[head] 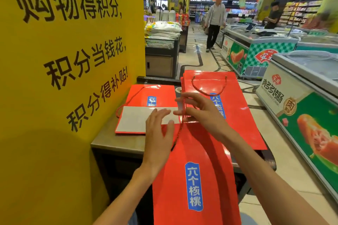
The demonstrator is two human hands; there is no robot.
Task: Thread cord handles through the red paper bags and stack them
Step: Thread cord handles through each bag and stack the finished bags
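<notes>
A flat red paper bag point(196, 179) with a blue label lies in front of me, hanging over the table's near edge. My left hand point(158, 129) rests flat on its top edge with straight fingers. My right hand point(199, 111) pinches a red cord point(180, 129) that runs from its fingertips down onto this bag. At the back right lies a stack of red bags point(236, 107) with a cord handle point(208, 87) looped on top. A folded red bag point(146, 109) with its white bottom showing lies at the back left, and a cord hangs off it.
The grey table point(118, 138) stands against a yellow pillar point(64, 78) on the left. Chest freezers point(301, 105) line the right side. A person point(214, 23) walks in the aisle ahead, and another stands behind the far freezers.
</notes>
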